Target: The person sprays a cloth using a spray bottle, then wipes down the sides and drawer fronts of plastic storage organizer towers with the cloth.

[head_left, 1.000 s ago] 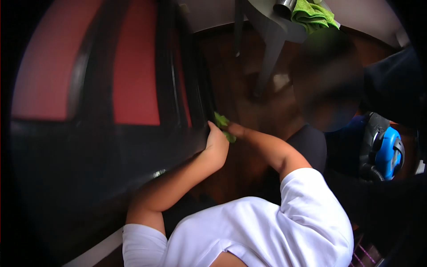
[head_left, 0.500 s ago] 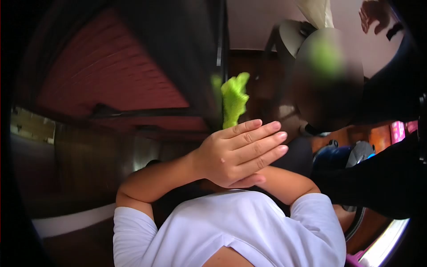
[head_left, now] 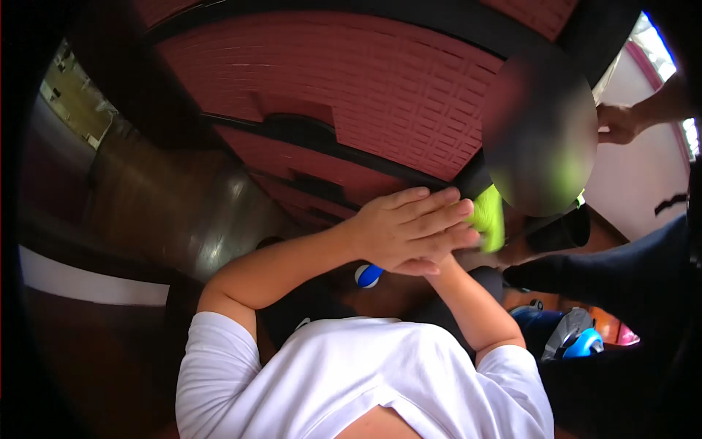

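My left hand lies across the front with its fingers stretched straight and side by side. Behind it, my right hand is mostly hidden; its wrist shows just below, and its fingers cannot be made out. A bright green, blurred leaf, like lettuce, sticks out just beyond my left fingertips. Whether it is pressed between my palms or held by the right hand is hidden.
Red woven-textured panels with black trim rise ahead. A blue-and-white ball is below my hands. At right are another person's hand, their dark-clothed leg, a dark bin-like container and a blue-and-grey object.
The view has swung, bringing more red panels and the ball into sight. The leaf, upright above my hands before, now appears to their right. My hands stay together, slightly higher and to the right.
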